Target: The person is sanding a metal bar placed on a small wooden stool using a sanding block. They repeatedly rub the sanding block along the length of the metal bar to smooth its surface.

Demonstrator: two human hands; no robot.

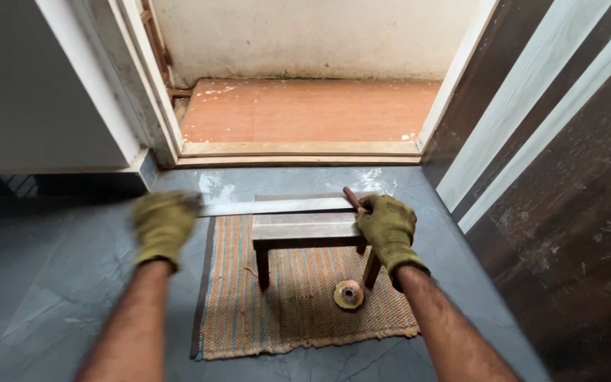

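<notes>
A grey tiled floor (72, 283) fills the lower view, running up to a doorway at twelve o'clock whose pale wooden threshold (298, 150) borders an orange-brown floor (305, 110) and a stained white wall (305, 35) beyond. A dark door with pale stripes (567, 141) leans along the three o'clock side, and a white panel (37, 85) stands at ten o'clock. On the grey floor lies a striped woven mat (298, 318), orange and blue, with a frayed near edge. A small wooden bench (305, 230) stands on the mat at the centre, its dark legs resting on the weave. Across the far edge of the bench top lies a long flat metal strip (277, 206), reaching out past the bench toward nine o'clock. The left hand (163, 226), in an olive-green work glove and blurred, sits at that nine o'clock end of the strip; its grip appears to be closed over the strip's end, though the blur hides the fingers. The right hand (388, 230), gloved alike, is at the three o'clock corner of the bench, its grip closed around a reddish-brown handle (353, 199) that slants up toward eleven o'clock, beside the strip's other end. On the mat at six o'clock from the bench, just beside its right front leg, lies a small round disc (348, 294), yellowish with a dark centre hole.
</notes>
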